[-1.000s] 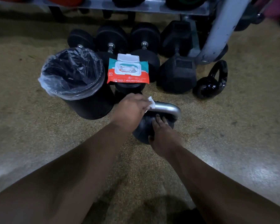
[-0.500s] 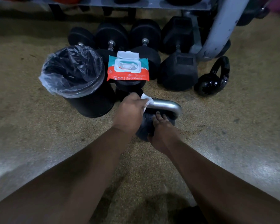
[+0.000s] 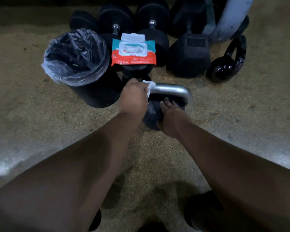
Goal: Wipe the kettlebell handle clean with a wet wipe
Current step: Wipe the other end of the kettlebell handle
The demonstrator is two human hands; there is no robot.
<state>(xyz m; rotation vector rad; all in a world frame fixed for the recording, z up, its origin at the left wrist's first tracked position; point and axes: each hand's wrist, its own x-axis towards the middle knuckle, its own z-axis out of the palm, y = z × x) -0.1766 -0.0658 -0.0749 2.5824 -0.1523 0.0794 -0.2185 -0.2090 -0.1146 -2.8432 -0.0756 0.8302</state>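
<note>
1. two bare forearms [image 3: 94, 164] reach forward over the speckled floor [image 3: 157, 156] to a black kettlebell [image 3: 151, 114] standing on it, about mid-view.
2. the right hand [image 3: 172, 118] lies on the kettlebell's round body. its fingers are straight and pressed flat just under the handle, and it grasps nothing.
3. the left hand [image 3: 132, 97] is curled round the left end of the silver kettlebell handle [image 3: 172, 89], clamping a white wet wipe [image 3: 149, 87] against the metal. a crumpled corner of the wipe sticks out beside the knuckles, and the rest of the handle is bare and shiny.
4. just beyond on the left stands a black bin [image 3: 97, 94] lined with a clear bag [image 3: 60, 72], near the left hand but apart from it.
5. behind the kettlebell, a pack of wipes [image 3: 133, 51] with its lid flipped open rests on a black weight [image 3: 136, 71].
6. farthest back are black dumbbells [image 3: 188, 56], a smaller glossy kettlebell [image 3: 224, 67] on the right, and a grey rack post [image 3: 229, 19].
</note>
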